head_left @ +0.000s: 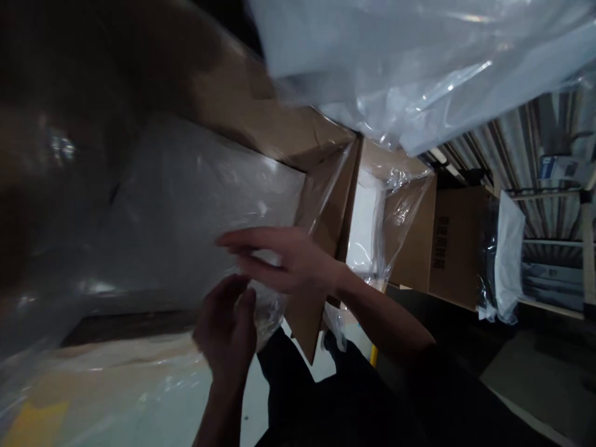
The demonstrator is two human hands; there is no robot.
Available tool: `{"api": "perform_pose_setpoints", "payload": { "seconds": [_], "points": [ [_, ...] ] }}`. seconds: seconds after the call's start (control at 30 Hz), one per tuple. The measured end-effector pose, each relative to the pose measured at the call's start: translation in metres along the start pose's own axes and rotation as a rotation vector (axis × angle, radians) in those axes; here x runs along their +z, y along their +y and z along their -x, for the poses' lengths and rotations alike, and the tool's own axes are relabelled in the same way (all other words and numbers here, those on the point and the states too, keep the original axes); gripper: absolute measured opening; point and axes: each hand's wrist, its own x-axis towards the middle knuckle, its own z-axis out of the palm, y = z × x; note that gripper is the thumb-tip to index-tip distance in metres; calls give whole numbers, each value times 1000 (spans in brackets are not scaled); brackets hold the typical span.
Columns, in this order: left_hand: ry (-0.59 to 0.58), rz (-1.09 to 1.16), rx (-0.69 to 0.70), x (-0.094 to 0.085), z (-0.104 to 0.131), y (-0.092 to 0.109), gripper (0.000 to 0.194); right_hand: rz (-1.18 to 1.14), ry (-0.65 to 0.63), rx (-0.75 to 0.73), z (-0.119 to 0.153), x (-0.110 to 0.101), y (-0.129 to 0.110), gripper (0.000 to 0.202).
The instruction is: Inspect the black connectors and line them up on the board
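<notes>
Both my hands are over an open cardboard box (261,118) with a clear plastic liner (60,149) along its sides. Whitish, plastic-covered contents (205,186) lie inside it. My right hand (288,257) reaches in from the right, fingers stretched out and thumb apart, with nothing visible in it. Just below, my left hand (226,323) has loosely bent fingers and a thumb held apart from them. No object shows in it, and its fingertips are dim and slightly blurred. The two hands are close together; whether they touch each other or the liner, I cannot tell.
To the right stands a second lined cardboard box (410,230) with white contents (363,223). A large plastic-wrapped white bundle (419,62) overhangs the top. Roller racks (507,149) and a white wrapped packet (509,257) are at far right. My legs (288,385) are below.
</notes>
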Motion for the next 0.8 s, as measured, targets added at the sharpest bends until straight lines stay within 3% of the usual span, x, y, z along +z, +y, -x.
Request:
{"api": "perform_pose_setpoints", "payload": {
  "seconds": [0.07,0.13,0.17,0.23,0.27,0.37,0.43,0.5,0.57,0.7,0.8],
  "points": [
    [-5,90,103,-2,55,34,34,-117,357,119,81,-34,5,34],
    [-239,105,172,15,102,43,25,-69,582,441,160,-61,39,37],
    [-405,81,184,33,119,38,25,48,579,677,193,-68,63,40],
    [-710,-37,162,88,135,9,29,306,347,1086,243,-71,115,45],
    [-771,-131,163,121,134,-12,35,386,207,1189,260,-68,139,45],
    [-799,-517,194,205,104,-77,59,416,-92,1159,287,-50,198,43],
    [-758,-721,212,230,76,-110,64,440,-241,1107,298,-43,225,45],
    [-675,-824,187,228,55,-130,63,495,-351,1109,309,-47,244,45],
    [-573,-866,148,207,44,-137,61,559,-415,1126,321,-58,255,44],
    [-297,-861,94,156,37,-123,67,666,-445,1098,339,-87,249,44],
    [-121,-837,-58,142,37,-107,66,702,-498,1073,357,-101,225,38]
  ]
}}
